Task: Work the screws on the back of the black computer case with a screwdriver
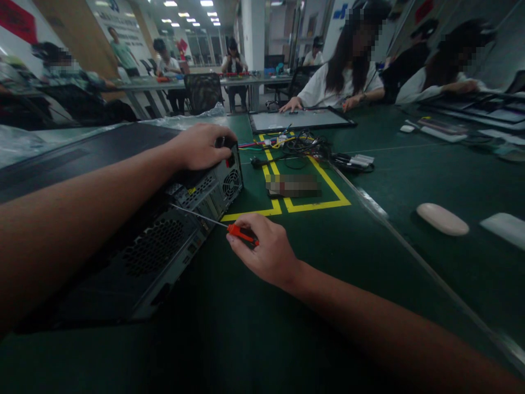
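A black desktop computer case [98, 153] lies on its side on the left, its vented back panel [207, 194] facing me. My left hand [203, 146] presses on the case's far corner, fingers curled over the edge by a small round fan grille [232, 183]. In my right hand [266, 246] is a screwdriver [241, 234] with an orange and black handle, pinched between thumb and fingers. Its long thin shaft points left, and the tip meets the back panel near its upper edge, partly in shadow. Whether it sits in a screw, I cannot tell.
Yellow tape [328, 180] marks the green table [353, 273]. Beyond the case lie tangled cables [307, 145] and a blurred flat object [293, 186]. At right are a computer mouse [443, 219] and a white object [504, 227]. A person [340, 82] works at a flat panel [301, 119] opposite.
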Motion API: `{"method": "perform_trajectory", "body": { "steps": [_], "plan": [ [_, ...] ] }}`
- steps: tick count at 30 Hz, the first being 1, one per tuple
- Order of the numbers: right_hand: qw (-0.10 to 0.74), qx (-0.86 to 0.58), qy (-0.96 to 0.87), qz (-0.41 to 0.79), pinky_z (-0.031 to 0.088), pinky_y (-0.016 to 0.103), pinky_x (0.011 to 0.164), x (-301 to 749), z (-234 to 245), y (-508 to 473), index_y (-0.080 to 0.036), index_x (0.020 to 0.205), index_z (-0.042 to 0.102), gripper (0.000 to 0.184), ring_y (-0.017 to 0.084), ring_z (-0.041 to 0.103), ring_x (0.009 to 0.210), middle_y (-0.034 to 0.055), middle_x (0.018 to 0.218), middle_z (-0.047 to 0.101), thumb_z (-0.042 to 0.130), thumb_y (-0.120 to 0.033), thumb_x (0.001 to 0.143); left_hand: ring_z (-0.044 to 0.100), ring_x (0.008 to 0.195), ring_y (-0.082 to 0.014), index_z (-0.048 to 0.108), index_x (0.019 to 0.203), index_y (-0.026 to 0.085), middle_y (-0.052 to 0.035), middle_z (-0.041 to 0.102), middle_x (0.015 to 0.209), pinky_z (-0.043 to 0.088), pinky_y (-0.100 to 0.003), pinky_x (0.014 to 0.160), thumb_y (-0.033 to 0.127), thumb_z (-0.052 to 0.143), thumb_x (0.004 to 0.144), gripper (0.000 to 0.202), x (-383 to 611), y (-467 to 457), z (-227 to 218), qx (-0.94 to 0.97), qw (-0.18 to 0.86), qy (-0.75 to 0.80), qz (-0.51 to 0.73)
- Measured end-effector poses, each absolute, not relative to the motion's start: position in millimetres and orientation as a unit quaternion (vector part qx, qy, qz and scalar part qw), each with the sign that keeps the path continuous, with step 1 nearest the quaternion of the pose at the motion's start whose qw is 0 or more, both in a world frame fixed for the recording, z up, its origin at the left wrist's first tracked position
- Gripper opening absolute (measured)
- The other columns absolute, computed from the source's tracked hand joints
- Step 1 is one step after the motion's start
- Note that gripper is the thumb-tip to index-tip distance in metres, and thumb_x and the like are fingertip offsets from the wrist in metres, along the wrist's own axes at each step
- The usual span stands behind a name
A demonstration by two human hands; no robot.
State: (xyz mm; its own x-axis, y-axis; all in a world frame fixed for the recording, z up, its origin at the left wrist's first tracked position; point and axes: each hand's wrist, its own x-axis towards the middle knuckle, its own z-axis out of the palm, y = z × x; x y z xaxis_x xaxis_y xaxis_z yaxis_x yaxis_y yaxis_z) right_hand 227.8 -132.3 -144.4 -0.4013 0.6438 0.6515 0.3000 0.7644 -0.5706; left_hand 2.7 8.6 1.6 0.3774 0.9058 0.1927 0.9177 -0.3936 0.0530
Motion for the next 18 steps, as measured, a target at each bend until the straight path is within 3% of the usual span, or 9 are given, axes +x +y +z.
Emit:
{"method": "perform_trajectory", "body": {
  "steps": [18],
  "plan": [
    [0.472,-0.291,-0.812,0.184,0.065,0.036,0.091,229.1,-144.3,-133.4,-0.024,0.121,0.071,0.017,0.022,0.081,0.098,0.0074,0.111,0.085,0.070,-0.038,0.112,0.071,0.135,-0.0403,0.078,0.153,0.023,-0.0125,0.080,0.147,0.051,-0.051,0.124,0.046,0.058,0.090,0.070,4.0,7.3,3.3,-0.828,0.032,-0.552,-0.091]
  ]
}}
